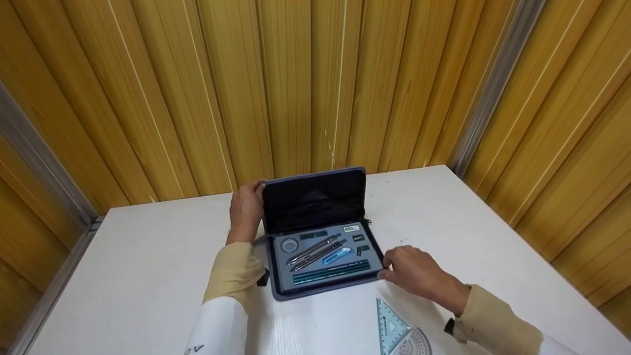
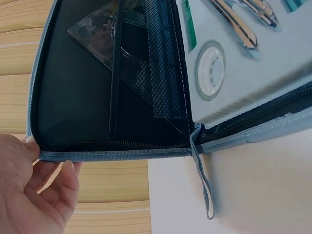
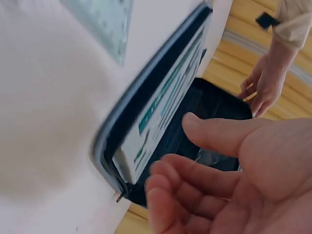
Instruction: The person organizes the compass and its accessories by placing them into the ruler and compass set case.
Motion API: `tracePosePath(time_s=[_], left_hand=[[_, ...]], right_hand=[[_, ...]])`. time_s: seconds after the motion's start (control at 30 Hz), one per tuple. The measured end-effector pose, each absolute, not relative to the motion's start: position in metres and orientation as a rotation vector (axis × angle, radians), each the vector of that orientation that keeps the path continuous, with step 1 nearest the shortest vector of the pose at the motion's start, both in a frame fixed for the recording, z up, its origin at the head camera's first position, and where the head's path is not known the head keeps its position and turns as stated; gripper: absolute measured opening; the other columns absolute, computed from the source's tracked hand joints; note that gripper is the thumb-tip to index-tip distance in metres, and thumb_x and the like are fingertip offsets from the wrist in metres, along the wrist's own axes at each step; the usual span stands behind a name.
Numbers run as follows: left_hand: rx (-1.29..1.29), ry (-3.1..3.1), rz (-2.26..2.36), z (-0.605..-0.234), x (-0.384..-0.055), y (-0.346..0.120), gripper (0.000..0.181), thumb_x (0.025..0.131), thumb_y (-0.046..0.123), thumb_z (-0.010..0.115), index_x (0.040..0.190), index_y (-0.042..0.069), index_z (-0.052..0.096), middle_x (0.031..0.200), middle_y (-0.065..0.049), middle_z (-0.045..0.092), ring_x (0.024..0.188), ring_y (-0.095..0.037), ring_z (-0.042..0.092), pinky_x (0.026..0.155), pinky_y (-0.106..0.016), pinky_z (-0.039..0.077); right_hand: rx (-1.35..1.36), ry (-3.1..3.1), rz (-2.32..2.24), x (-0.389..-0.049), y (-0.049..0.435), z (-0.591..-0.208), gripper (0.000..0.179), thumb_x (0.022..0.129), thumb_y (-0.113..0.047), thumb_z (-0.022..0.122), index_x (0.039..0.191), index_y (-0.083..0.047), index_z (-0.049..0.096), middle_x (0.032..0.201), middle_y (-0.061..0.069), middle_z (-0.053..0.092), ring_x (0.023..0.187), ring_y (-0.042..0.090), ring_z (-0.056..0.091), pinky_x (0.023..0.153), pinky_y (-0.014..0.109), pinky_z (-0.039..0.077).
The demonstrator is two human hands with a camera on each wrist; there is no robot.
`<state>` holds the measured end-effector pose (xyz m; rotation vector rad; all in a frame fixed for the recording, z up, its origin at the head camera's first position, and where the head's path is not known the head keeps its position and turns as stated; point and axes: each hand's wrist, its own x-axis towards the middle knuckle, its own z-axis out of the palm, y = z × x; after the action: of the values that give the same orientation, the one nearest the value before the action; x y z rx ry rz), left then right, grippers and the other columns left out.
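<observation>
A dark blue zippered drawing-set case (image 1: 277, 291) lies unfolded on the white table with its lid (image 1: 315, 202) raised. My left hand (image 1: 246, 207) pinches the lid's corner between thumb and fingers, seen closer in the left wrist view. At the case's front right corner is my right hand (image 1: 414, 271). In the right wrist view its fingers are loosely bent, the thumb stands apart, and nothing is held. The grey insert bears two metal compasses (image 1: 315, 250), a light blue cutter knife (image 1: 338, 256), green pencils (image 1: 331, 272) and a round white disc (image 2: 210, 70).
A clear triangular set square (image 1: 390, 323) and a protractor (image 1: 415, 343) lie on the table in front of the case. A mesh pocket (image 2: 165, 58) lines the lid. A zip-end strap (image 2: 204, 180) hangs at the hinge. Yellow wood-look panels (image 1: 291, 88) rise behind the table.
</observation>
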<state>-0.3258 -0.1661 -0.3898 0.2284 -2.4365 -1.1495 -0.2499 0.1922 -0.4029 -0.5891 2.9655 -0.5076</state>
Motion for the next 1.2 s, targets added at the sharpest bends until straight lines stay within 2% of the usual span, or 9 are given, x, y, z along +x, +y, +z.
tracePosePath(time_s=[0.17,0.33,0.53,0.8,1.2], left_hand=[[0.227,-2.442,-1.158,-0.39,-0.327,-0.169,0.029,0.109,0.017,0.053,0.129,0.01,0.073,0.128,-0.014,0.07,0.117,-0.033,0.065,0.097,-0.049,0.05],[0.246,-2.442,-1.171,-0.39,-0.327,-0.17,0.029,0.109,0.018,0.053,0.129,0.01,0.073,0.128,-0.014,0.07,0.117,-0.033,0.065,0.097,-0.05,0.05],[0.25,-2.44,-1.178,-0.39,-0.325,-0.174,0.029,0.109,0.017,0.053,0.129,0.009,0.072,0.129,-0.015,0.07,0.117,-0.033,0.065,0.097,-0.051,0.049],[0.255,-2.445,-1.188,-0.39,-0.325,-0.175,0.029,0.109,0.018,0.052,0.128,0.009,0.073,0.129,-0.015,0.07,0.118,-0.032,0.064,0.098,-0.05,0.049],[0.227,-2.414,-1.143,-0.392,-0.326,-0.175,0.029,0.109,0.017,0.054,0.129,0.007,0.072,0.128,-0.016,0.07,0.117,-0.035,0.066,0.095,-0.052,0.051]], right_hand=[[-0.518,2.932,-0.313,-0.224,0.198,-0.412,0.04,0.081,-0.033,0.088,0.101,0.0,0.076,0.094,0.01,0.072,0.075,0.018,0.058,0.072,0.041,0.055],[-0.489,2.905,-0.167,-0.205,0.198,-0.42,0.062,0.075,-0.053,0.088,0.097,0.003,0.075,0.078,0.006,0.062,0.069,0.019,0.054,0.068,0.041,0.056],[-0.497,2.865,-0.04,-0.186,0.195,-0.431,0.08,0.074,-0.072,0.079,0.094,0.005,0.073,0.072,0.007,0.051,0.067,0.018,0.051,0.068,0.041,0.059],[-0.513,2.92,-0.072,-0.179,0.191,-0.444,0.085,0.069,-0.072,0.082,0.094,0.009,0.072,0.079,0.013,0.054,0.07,0.022,0.052,0.069,0.047,0.06],[-0.582,2.984,-0.021,-0.177,0.187,-0.446,0.075,0.071,-0.063,0.085,0.085,0.009,0.069,0.069,0.008,0.05,0.064,0.019,0.05,0.059,0.045,0.057]])
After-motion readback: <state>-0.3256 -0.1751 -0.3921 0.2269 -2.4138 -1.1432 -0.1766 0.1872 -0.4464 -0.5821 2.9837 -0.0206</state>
